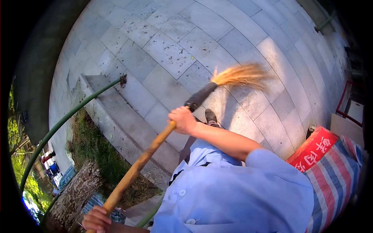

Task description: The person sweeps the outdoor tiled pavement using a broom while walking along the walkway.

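Observation:
A long broom (136, 171) runs diagonally across the head view, with a wooden handle, a dark wrapped neck and straw bristles (243, 76). My right hand (182, 120) is closed round the handle just below the dark wrapping. Near the handle's other end, at the lower left, my left hand (97, 219) also grips it; that hand is partly cut off by the dark edge of the view. The bristles look blurred over the stone paving (163, 79), and I cannot tell whether they touch it. Bits of dry leaf litter (171, 50) lie scattered on the slabs beyond.
On the left, a stone curb (116, 112) borders a grass patch (95, 143) and a tree trunk (74, 194). A green curved pipe (66, 116) arches over the curb. At right stand a red box (312, 149) and a striped bag (330, 178). My shoe (210, 115) is on the paving.

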Demonstrator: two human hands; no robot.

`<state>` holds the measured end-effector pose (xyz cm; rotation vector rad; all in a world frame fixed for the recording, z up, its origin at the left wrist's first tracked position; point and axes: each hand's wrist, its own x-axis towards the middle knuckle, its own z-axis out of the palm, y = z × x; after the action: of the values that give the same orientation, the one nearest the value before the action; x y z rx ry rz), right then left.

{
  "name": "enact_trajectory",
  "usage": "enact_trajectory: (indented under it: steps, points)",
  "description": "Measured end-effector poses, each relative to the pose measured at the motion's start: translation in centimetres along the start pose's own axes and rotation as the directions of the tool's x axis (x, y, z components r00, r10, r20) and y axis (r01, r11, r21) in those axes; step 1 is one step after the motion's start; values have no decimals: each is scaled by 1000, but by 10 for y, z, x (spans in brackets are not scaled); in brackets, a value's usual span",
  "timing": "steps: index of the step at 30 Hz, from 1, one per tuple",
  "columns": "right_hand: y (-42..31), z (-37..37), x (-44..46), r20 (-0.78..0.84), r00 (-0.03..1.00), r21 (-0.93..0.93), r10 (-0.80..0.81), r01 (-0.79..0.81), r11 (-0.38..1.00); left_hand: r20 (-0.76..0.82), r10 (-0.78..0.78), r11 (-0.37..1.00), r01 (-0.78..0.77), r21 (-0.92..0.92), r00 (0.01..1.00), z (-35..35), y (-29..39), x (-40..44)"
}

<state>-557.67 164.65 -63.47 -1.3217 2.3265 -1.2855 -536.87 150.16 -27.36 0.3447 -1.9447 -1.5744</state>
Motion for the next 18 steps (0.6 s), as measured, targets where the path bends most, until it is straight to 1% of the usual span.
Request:
enact_trajectory:
  steps: [1, 2, 3, 4, 5, 6, 7, 8, 10, 12, 13, 14, 16, 17, 18]
  points:
    - [-14, 13, 27, 35, 997, 49, -68, 67, 997, -18, 8, 1000, -7, 9, 1000, -3, 17, -2]
    - [-22, 28, 55, 71, 982, 125, -175, 166, 978, 152, 93, 987, -112, 116, 984, -4, 33, -4]
    - [-27, 41, 83, 15, 974, 169, -224, 219, 961, 326, 153, 952, -228, 206, 933, -5, 44, -9]
    - [-34, 49, 101, -45, 964, 212, -263, 266, 940, 315, 156, 949, -231, 217, 936, -4, 51, -14]
    - [-40, 44, 110, -45, 960, 215, -275, 278, 936, 294, 218, 926, -292, 237, 931, 0, 56, -19]
    - [-51, 33, 121, -98, 949, 189, -301, 314, 930, 272, 283, 899, -353, 258, 920, 0, 58, -23]
    - [-65, 22, 130, -148, 934, 163, -324, 347, 924, 166, 407, 889, -431, 156, 898, -17, 63, -31]
    - [-80, 9, 128, -145, 931, 163, -335, 356, 920, -129, 502, 864, -488, 122, 855, -27, 69, -46]
    - [-109, -23, 97, -11, 947, 92, -321, 320, 943, -220, 491, 861, -508, -27, 843, -68, 84, -54]
    - [-117, -41, 60, 78, 968, 57, -240, 236, 970, -168, 372, 888, -403, -223, 913, -92, 78, -45]
    - [-115, -44, 40, 67, 981, 46, -180, 177, 983, -155, 276, 911, -309, -271, 949, -110, 67, -45]
    - [-111, -41, 21, 116, 985, 22, -124, 123, 992, -140, 175, 924, -211, -318, 975, -124, 51, -44]
    - [-99, -28, -8, 220, 975, -18, -27, 32, 999, -191, 96, 918, -161, -363, 977, -101, 13, -19]
    - [-98, -17, -19, 307, 950, -33, 53, -45, 998, -177, 102, 930, -157, -332, 979, -97, 4, -12]
    - [-102, -5, -21, 421, 899, -52, 122, -110, 993, -165, 115, 940, -161, -301, 979, -100, -3, -9]
